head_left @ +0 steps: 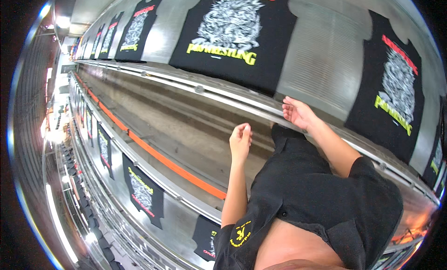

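My right hand [296, 114] is at the metal rail along the front edge of the long table, near the bottom hem of a black sleeveless shirt [184, 51]. Its fingers are slightly bent and apart, with nothing in them. My left hand [240, 138] hangs over the aisle, away from the table, its fingers curled in and no object visible in them. The shirt lies flat, printed with red lettering, a grey-white figure and yellow lettering. A second black shirt [368, 91] with the same print lies to its right.
More printed black shirts [135, 35] lie along the metal table [321, 56] into the distance. Round fittings sit on its rail [199, 89]. Across the aisle floor [153, 116], an orange bar [160, 160] runs beside another table bearing similar shirts [142, 188].
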`<state>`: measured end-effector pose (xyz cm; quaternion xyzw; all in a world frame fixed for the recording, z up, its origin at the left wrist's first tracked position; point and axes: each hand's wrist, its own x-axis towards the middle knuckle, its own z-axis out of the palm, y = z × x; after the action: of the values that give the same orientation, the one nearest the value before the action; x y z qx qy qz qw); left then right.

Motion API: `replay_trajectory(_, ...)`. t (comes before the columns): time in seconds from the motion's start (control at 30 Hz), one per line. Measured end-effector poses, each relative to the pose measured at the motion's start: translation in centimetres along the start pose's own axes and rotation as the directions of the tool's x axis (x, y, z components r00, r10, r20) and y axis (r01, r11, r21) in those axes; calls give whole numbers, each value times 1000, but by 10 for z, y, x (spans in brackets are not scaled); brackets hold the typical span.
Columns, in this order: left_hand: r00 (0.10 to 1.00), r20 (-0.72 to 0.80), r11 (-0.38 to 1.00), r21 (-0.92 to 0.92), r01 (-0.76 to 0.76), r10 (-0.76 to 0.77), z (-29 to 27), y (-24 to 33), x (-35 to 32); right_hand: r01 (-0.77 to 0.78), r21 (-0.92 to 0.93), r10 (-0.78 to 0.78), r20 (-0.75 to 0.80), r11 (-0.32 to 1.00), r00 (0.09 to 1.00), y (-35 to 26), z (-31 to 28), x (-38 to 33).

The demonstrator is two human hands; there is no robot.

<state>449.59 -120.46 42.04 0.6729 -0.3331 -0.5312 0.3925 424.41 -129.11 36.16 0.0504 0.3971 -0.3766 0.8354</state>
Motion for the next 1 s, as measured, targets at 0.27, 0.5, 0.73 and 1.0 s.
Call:
replay_trajectory(0.27, 944, -304, 989, -107, 102, -131, -149, 39, 110, 85, 506, 83, -301, 858, 950, 11, 50, 90)
replay_trajectory(0.5, 976, -178, 908, -417, 41, -125, -207, 101, 264, 107, 534, 74, -307, 838, 949, 26, 70, 132)
replay_trajectory(0.73, 952, -301, 996, -90, 29, -55, -264, 158, 456, 109, 311, 53, -470, 944, 881, 31, 118, 155)
replay_trajectory(1.0, 935, -122, 935, -172, 311, -333, -310, 146, 566, 449, -48, -337, -731, 892, 593, 29, 185, 189)
